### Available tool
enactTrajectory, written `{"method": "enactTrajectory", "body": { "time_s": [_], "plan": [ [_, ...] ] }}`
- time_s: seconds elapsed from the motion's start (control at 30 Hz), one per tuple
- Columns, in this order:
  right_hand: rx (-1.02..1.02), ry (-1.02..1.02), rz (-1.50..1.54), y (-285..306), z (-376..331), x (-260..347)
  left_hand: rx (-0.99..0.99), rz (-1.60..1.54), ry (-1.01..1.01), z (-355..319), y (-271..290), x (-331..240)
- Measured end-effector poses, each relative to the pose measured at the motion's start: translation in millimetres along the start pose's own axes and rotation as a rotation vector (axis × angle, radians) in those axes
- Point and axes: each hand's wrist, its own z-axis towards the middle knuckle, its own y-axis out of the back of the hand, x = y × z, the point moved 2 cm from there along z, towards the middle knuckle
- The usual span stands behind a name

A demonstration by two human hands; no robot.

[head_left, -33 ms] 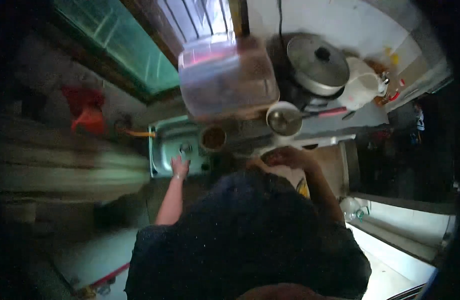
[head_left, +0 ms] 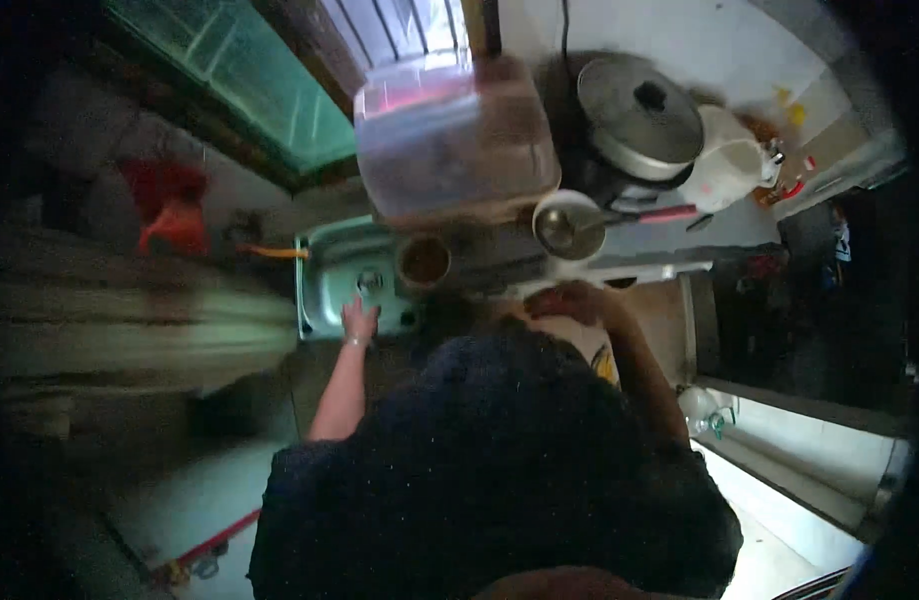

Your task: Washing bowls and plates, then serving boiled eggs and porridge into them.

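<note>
My left hand reaches over the near side of a small steel sink, its fingers apart and nothing seen in them. Just beyond the fingertips is the sink's drain. A round bowl with brown contents stands at the sink's right side. My right hand is bent in close to my body at the counter edge. Its fingers are dark and blurred, so whether they hold anything is unclear. Beyond that hand sits a white bowl with a metal ladle resting in it.
A large clear plastic bin stands at the back beneath the barred window. Right of it, a lidded pot sits on a dark cooker, beside a white jug-like container. A red-handled utensil lies across the counter. An orange tap is left of the sink.
The whole view has shifted slightly, with the counter things a little higher in the picture. My right hand has moved a little; my left hand stays over the sink.
</note>
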Motion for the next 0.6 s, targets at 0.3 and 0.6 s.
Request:
{"method": "enactTrajectory", "body": {
  "time_s": [0.3, 0.6],
  "plan": [
    [-0.251, -0.078, -0.208, -1.5, -3.6, -28.1, -0.659, -0.294, -0.318, -20.0, 101.5, -133.5],
    [-0.227, -0.071, -0.001, -15.0, -10.8, -36.9, -0.694, 0.211, -1.030, -8.4, 130.2, -284.2]
  ]
}}
